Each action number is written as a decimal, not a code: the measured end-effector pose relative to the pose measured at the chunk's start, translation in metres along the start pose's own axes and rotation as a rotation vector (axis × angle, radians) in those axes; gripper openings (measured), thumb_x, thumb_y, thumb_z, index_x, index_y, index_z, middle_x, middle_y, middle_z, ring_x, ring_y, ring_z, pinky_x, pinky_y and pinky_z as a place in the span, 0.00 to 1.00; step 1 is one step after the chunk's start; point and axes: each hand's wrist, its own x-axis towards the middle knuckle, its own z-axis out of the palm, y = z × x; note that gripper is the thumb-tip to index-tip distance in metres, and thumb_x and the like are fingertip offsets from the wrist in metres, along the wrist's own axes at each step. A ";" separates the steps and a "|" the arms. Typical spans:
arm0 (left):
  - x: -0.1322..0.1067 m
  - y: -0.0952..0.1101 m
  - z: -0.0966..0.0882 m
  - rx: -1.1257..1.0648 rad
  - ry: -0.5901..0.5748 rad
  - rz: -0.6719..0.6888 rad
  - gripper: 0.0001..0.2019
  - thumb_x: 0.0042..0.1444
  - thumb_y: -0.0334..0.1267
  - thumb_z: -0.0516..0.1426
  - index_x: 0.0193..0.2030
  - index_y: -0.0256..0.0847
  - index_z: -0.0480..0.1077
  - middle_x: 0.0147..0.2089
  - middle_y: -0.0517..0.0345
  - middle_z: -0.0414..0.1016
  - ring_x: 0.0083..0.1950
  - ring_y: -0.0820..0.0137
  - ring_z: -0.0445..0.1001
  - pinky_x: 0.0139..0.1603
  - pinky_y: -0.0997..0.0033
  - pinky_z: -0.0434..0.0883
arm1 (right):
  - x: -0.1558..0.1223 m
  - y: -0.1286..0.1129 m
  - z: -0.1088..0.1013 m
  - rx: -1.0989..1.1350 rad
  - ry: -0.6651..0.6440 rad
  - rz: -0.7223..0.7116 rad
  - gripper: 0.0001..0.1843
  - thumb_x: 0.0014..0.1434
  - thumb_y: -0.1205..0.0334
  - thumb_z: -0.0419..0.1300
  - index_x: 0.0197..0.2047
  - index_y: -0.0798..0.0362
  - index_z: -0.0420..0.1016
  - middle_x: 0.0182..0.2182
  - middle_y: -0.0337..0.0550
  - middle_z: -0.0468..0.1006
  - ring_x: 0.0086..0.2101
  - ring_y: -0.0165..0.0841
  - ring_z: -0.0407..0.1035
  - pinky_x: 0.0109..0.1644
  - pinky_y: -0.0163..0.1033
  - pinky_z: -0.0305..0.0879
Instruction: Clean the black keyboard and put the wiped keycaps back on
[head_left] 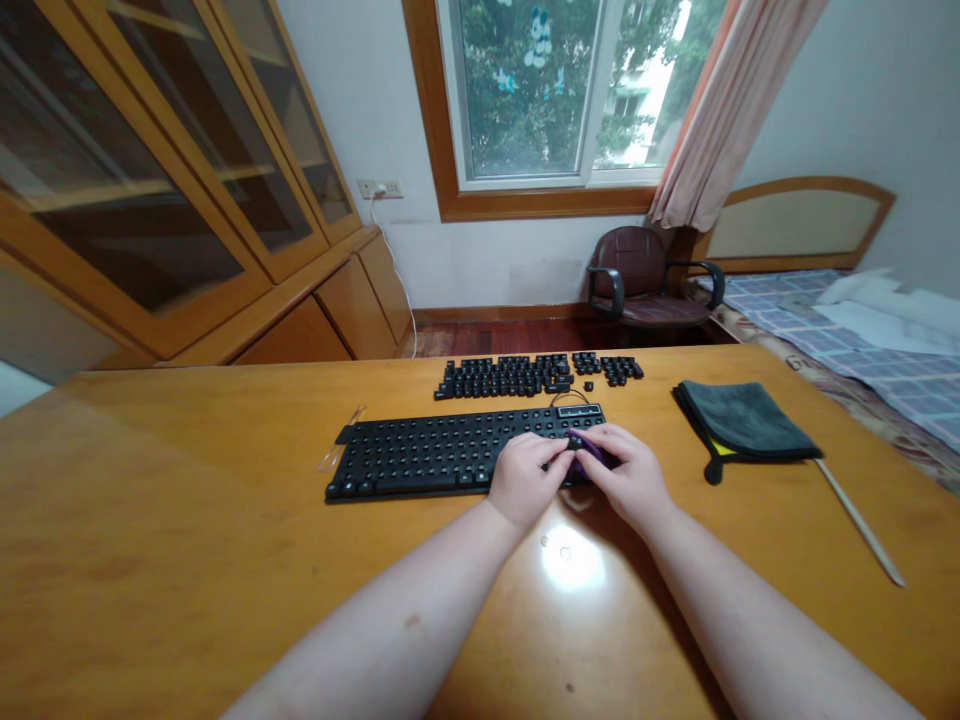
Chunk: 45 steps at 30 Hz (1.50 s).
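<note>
A black keyboard (420, 455) with most of its keycaps off lies on the wooden desk. Over its right end my two hands meet. My left hand (529, 478) is closed, its thumb and fingers pinching a small black keycap (574, 443). My right hand (632, 475) is closed on a purple cloth (592, 464), which it presses against the keycap; much of the cloth is hidden by the fingers. Behind the keyboard, loose black keycaps (502, 378) stand in rows, grouped roughly like the key layout. One single keycap (588, 386) sits apart from them.
A folded dark grey cloth (750, 418) lies to the right, a thin pale stick (862, 525) poking out from it. A clear wire-like tool (330, 455) touches the keyboard's left end. Past the desk (187, 520) stand an office chair (637, 275) and a bed (885, 330).
</note>
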 end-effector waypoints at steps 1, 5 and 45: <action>0.000 0.000 0.000 -0.015 0.008 -0.008 0.08 0.55 0.35 0.55 0.38 0.41 0.76 0.33 0.55 0.79 0.35 0.70 0.73 0.39 0.68 0.71 | 0.000 0.000 0.000 0.019 -0.008 0.002 0.13 0.55 0.61 0.58 0.44 0.49 0.77 0.33 0.43 0.74 0.36 0.34 0.69 0.41 0.40 0.67; 0.003 0.003 -0.002 -0.055 0.079 -0.061 0.05 0.52 0.33 0.58 0.33 0.40 0.75 0.30 0.57 0.78 0.33 0.71 0.73 0.37 0.70 0.71 | 0.001 0.004 0.000 0.065 -0.029 0.015 0.13 0.58 0.60 0.56 0.45 0.49 0.77 0.33 0.44 0.74 0.36 0.34 0.69 0.41 0.40 0.66; -0.001 0.000 0.001 0.050 0.141 -0.097 0.03 0.45 0.30 0.60 0.26 0.42 0.73 0.28 0.60 0.77 0.31 0.70 0.74 0.36 0.69 0.70 | 0.001 0.009 0.007 0.065 -0.129 0.046 0.18 0.57 0.58 0.56 0.52 0.44 0.72 0.39 0.42 0.75 0.41 0.34 0.69 0.48 0.42 0.65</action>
